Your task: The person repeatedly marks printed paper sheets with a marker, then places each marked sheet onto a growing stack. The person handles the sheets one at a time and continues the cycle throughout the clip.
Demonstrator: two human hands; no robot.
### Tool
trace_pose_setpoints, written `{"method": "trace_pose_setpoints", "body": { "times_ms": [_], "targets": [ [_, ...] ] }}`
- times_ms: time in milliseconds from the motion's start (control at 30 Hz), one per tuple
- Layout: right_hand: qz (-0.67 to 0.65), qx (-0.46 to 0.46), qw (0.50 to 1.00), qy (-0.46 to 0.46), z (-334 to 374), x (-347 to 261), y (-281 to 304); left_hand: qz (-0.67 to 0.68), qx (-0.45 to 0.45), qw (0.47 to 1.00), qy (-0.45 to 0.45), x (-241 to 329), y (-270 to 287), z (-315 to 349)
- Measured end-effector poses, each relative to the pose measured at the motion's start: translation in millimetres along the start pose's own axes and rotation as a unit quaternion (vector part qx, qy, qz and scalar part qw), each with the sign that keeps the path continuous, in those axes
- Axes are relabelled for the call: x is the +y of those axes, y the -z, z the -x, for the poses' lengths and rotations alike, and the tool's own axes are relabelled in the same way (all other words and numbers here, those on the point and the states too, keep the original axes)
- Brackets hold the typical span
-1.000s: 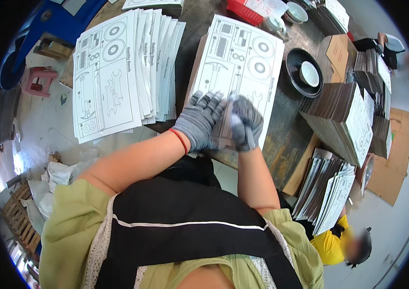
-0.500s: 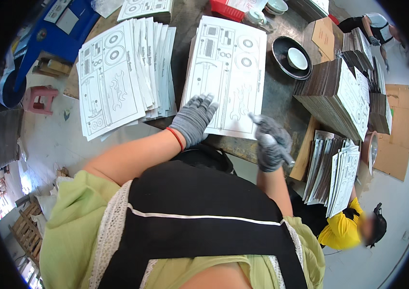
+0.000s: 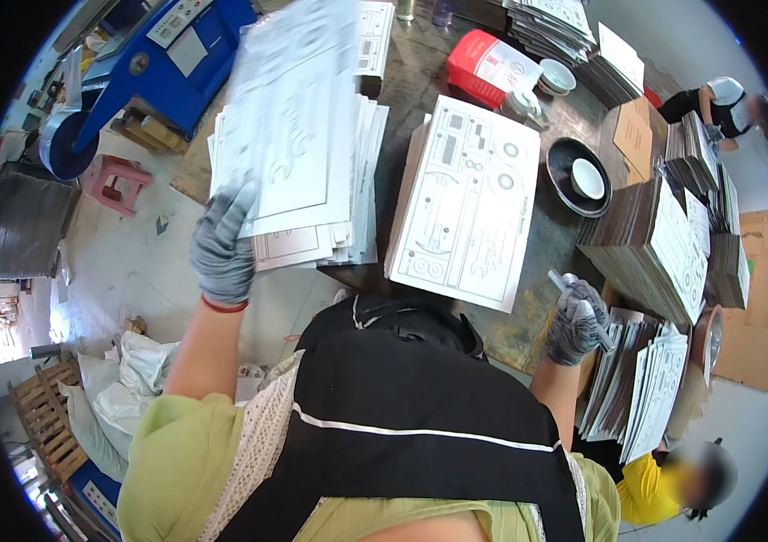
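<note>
My left hand [image 3: 224,248], in a grey glove, pinches the near left corner of a printed sheet [image 3: 298,117]. The sheet is smeared by motion and lies over a fanned pile of similar sheets [image 3: 364,203] on the left. A slim pale pen-like tool [image 3: 557,278] is gripped in my gloved right hand [image 3: 576,323], its tip pointing up and left; its exact kind is unclear. Between the hands, apart from both, a tall stack of printed sheets [image 3: 470,203] shows line drawings of tools and rings on top.
Beyond the right hand stand a dark bowl [image 3: 557,167] holding a small white bowl [image 3: 587,179], and tall sheet stacks [image 3: 646,235]. A red packet [image 3: 492,68] lies farther back. At left are a blue machine [image 3: 163,81] and pink stool [image 3: 117,185]. A person in yellow [image 3: 650,492] is at lower right.
My left hand has moved left from the middle stack to the left pile, now with a sheet in it. My right hand has drawn back from the stack's edge, still gripping the tool.
</note>
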State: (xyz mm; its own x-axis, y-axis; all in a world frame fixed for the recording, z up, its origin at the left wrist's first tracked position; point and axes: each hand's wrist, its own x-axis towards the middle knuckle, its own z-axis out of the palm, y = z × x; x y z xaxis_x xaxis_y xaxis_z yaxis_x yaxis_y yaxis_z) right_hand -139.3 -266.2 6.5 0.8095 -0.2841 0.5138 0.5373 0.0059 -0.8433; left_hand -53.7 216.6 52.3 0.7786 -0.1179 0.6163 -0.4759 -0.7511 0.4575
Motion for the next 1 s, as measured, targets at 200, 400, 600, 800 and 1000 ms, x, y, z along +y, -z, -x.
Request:
{"method": "trace_pose_setpoints", "body": {
  "times_ms": [200,400,600,800,1000],
  "targets": [
    [0.001,0.050,0.995,-0.091,-3,29,-48,-0.243,-0.378,0.889,0.090,-60,3,60],
    [0.174,-0.011,0.979,-0.106,-28,74,-79,0.140,-0.324,0.934,-0.059,59,-112,1],
    [-0.230,0.087,0.943,-0.222,-54,135,-89,-0.068,-0.558,0.820,-0.105,110,-195,4],
    [-0.113,0.093,0.968,-0.202,-60,140,-111,-0.053,-0.546,0.829,-0.105,103,-206,12],
    [0.280,-0.173,0.940,-0.086,-21,113,-110,-0.059,-0.526,0.844,-0.090,103,-209,16]
  ]
}}
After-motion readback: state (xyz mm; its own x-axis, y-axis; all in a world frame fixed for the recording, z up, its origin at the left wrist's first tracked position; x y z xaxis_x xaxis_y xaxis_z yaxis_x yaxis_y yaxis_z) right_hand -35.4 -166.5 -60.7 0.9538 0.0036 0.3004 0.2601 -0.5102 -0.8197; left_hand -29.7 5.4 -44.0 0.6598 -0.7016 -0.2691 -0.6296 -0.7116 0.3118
